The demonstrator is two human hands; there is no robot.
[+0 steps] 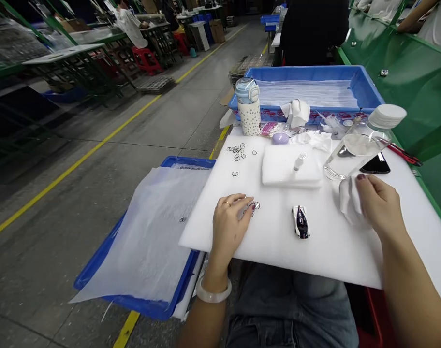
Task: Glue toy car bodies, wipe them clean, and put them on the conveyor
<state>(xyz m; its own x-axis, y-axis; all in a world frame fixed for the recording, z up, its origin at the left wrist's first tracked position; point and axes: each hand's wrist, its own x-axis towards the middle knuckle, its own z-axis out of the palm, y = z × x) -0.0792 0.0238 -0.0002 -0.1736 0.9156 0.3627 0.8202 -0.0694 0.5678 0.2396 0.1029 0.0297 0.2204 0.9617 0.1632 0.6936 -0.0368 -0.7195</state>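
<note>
My left hand rests low over the white foam board, its thumb and fingertips at a few small dark rings. Whether a ring is between the fingertips is too small to tell. In my right hand, a crumpled white cloth is pinched between thumb and fingers. Between the hands lies a white and black toy car. Several more thin rings are scattered toward the board's back left. A white foam block bears a small clear vial.
A clear bottle, a dotted tumbler, a purple object and a black phone stand or lie behind. Beyond is a blue tray. A sheet-covered blue tray sits lower left. People sit farther off.
</note>
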